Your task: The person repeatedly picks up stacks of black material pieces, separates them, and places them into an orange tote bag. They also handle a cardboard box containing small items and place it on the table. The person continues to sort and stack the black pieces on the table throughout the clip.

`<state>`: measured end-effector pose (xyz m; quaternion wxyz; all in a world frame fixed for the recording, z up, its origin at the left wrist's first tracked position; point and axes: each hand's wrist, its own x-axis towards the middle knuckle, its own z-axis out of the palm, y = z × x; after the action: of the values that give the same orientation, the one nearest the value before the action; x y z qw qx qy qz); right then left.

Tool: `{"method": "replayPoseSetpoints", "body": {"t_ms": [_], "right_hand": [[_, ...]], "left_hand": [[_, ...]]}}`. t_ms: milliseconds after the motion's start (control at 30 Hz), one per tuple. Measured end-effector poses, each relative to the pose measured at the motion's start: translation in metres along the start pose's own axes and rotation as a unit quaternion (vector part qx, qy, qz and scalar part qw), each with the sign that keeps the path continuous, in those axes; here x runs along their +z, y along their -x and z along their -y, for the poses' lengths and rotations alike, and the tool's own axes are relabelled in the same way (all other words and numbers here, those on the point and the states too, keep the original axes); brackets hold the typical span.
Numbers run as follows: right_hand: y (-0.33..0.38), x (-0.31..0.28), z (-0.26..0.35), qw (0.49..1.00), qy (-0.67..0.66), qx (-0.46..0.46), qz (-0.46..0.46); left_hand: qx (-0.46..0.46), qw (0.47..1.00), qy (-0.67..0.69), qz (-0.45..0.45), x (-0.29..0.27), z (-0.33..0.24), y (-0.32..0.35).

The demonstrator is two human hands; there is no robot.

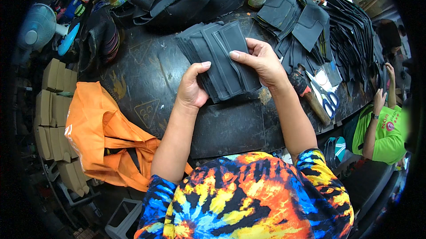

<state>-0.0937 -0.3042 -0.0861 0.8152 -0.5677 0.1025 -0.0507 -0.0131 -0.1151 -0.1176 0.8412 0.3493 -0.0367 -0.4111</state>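
Many flat, black, leather-like rectangular pieces with pale outlines (226,68) form a fanned stack between both hands, over the scuffed black table (217,134); whether its lower edge touches the surface, I cannot tell. The left hand (194,87) is partly curled at the stack's left side, thumb up against its edge. The right hand (263,63) is bent around the right side, thumb pressing the front face, fingers mostly hidden behind. Just right of that forearm lie a wooden-handled hammer (317,109) and blue-handled metal scissors (329,104). Beyond them sit piled black cut panels (350,35). An orange fabric bag (95,128) sits left of the left forearm.
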Motion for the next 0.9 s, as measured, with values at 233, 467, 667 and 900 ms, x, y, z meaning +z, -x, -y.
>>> {"method": "replayPoseSetpoints", "body": {"t_ms": [233, 467, 667, 900], "right_hand": [[-0.003, -0.003, -0.001, 0.995, -0.025, -0.066, -0.073], [0.007, -0.013, 0.013, 0.986, -0.116, -0.114, -0.033], [0.005, -0.001, 0.005, 0.999, 0.0, -0.042, -0.021], [0.001, 0.01, -0.007, 0.994, 0.069, -0.067, -0.044]], "left_hand": [[-0.007, 1.0, 0.024, -0.001, 0.004, 0.001, -0.001], [0.034, 0.996, -0.077, 0.013, 0.012, 0.0, 0.001], [0.044, 0.994, -0.091, -0.029, 0.01, 0.003, 0.002], [0.06, 0.988, -0.139, -0.042, 0.006, 0.007, 0.001]]}}
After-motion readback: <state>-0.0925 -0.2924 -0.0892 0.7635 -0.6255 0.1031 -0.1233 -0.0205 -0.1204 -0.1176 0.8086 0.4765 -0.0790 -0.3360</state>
